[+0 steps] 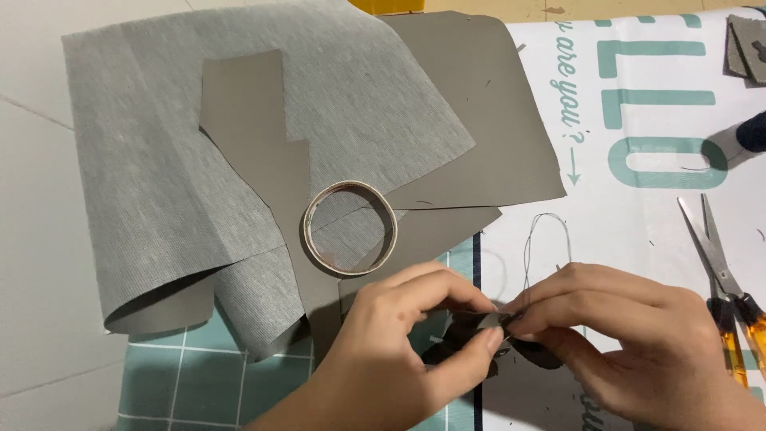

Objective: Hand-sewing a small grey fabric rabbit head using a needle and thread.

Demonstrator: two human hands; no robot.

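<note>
My left hand (pixel 407 343) pinches a small grey fabric piece (pixel 479 321) between thumb and fingers near the bottom middle. My right hand (pixel 630 335) meets it from the right, fingertips closed on the same piece and on a thin dark thread (pixel 528 239) that loops upward over the printed sheet. A darker scrap (pixel 536 355) shows under the hands. Whether a needle is held is hidden by the fingers.
A large grey fabric sheet (pixel 159 160) with cut brown-grey pieces (pixel 255 128) lies at the left. An empty cardboard tape ring (pixel 349 227) rests on it. Scissors with orange handles (pixel 722 271) lie at the right. More grey cut pieces (pixel 746 44) sit top right on the printed white sheet (pixel 638 215).
</note>
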